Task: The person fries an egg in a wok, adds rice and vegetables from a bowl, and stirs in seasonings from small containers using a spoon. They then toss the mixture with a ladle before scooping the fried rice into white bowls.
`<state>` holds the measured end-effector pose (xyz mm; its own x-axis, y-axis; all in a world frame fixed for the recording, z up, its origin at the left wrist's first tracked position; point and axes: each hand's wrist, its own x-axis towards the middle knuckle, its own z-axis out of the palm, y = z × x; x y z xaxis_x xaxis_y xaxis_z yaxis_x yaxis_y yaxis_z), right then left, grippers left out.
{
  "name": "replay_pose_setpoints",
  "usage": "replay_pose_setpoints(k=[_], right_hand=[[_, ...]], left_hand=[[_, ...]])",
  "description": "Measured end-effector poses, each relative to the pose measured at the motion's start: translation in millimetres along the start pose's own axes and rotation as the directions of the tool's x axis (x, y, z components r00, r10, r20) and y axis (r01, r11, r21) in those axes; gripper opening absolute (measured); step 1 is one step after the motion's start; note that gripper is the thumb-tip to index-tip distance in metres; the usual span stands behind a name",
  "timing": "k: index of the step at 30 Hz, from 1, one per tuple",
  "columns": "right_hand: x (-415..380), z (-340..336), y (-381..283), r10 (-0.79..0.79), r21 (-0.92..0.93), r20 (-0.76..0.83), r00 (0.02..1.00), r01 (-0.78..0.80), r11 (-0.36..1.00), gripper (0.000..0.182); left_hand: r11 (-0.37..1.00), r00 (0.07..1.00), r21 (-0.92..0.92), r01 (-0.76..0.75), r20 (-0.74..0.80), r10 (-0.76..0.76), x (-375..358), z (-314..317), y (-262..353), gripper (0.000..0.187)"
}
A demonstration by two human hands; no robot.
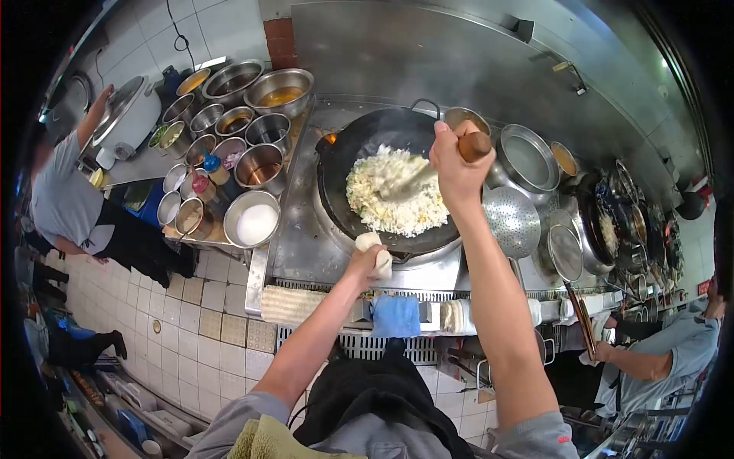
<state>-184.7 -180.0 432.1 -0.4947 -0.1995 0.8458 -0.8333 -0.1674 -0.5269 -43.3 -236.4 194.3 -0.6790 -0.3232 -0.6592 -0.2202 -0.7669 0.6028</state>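
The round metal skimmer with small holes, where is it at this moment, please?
In the head view, the skimmer is to the right of the wok, just beside the right forearm.

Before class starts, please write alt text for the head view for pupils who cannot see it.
The right grip holds a wooden-handled tool, its far end blurred, at rice-like food in a black wok, while the left grip holds a pale cloth at the wok's near edge. Metal bowls crowd the left; a perforated strainer rests at right.
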Motion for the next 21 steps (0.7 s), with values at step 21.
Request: replay_pose_setpoints(k=[21], right_hand=[[59, 2, -39, 0.381, 0.335, 0.161, 0.91, -0.414, 0.846, 0.028]], left_hand=[[0.871, 0.865, 0.25, -0.422, -0.176, 0.47, -62, -171, -60, 0.033]])
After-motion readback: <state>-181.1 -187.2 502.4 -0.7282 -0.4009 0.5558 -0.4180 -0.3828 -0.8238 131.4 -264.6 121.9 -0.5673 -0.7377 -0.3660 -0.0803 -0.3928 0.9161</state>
